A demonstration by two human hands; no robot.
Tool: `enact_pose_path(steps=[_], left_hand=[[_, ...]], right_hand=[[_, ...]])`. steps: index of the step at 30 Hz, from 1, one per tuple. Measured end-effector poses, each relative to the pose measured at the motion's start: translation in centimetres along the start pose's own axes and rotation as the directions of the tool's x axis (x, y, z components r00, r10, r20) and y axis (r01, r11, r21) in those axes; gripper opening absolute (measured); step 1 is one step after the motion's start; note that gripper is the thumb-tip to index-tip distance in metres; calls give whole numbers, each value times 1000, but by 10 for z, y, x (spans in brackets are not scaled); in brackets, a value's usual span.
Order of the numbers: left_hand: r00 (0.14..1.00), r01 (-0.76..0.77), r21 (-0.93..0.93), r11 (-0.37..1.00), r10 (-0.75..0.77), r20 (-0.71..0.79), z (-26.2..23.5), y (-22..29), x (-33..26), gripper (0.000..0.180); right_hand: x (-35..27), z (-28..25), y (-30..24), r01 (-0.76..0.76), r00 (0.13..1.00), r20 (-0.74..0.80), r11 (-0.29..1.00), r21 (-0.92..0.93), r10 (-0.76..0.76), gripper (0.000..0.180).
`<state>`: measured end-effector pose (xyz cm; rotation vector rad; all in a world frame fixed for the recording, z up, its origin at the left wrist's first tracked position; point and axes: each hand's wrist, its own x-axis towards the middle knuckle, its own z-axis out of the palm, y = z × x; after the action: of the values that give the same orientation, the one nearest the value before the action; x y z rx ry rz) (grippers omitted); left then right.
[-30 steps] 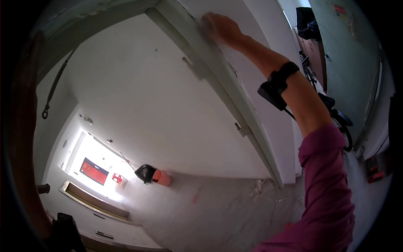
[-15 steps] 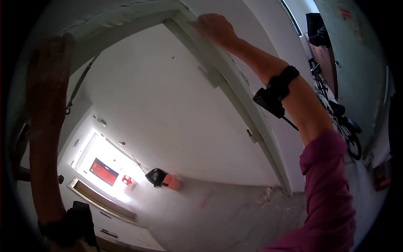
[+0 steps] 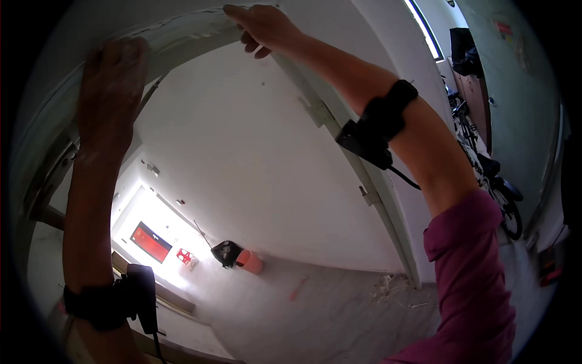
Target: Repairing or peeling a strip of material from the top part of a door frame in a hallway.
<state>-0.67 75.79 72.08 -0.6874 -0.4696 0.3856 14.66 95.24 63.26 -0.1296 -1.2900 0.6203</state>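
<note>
Both hands are raised to the top of a pale door frame [image 3: 200,47]. A wrinkled whitish strip [image 3: 188,27] runs along its upper edge, beside a ragged seam in the wall. My left hand [image 3: 114,91] lies against the left part of the frame, back toward me, fingers side by side and nothing visible in them; their tips are hard to make out. At the strip's right end, my right hand [image 3: 270,29] touches the edge with an outstretched index finger. Its other fingers hang loosely bent and apart, holding nothing I can see.
Through the doorway are a white wall, an orange bucket [image 3: 249,261], a black dustpan [image 3: 226,253] and a red door [image 3: 151,241]. Debris [image 3: 391,287] lies by the right jamb. A bicycle [image 3: 503,203] stands at right. Black devices with cables are strapped to both forearms.
My left hand has moved right along the top of the frame. My right hand has shifted left and up to the strip, its index finger now extended. The view has tilted slightly.
</note>
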Motion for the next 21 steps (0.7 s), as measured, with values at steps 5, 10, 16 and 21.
enact_pose_path(steps=[5,10,16,21], left_hand=[[1000,20,-55,998,-21,-22,-5,4,-1,50],[997,14,-56,998,-18,-74,-3,7,3,51],[994,81,-344,936,-101,-40,-15,-1,9,50],[994,70,-422,904,-100,-48,-13,-10,15,40]], right_hand=[[39,20,4,-105,957,256,984,-141,139,37],[84,36,44,230,970,138,937,-264,-199,38],[86,30,35,61,996,45,941,332,-81,32],[36,1,23,194,981,27,979,-69,-193,47]])
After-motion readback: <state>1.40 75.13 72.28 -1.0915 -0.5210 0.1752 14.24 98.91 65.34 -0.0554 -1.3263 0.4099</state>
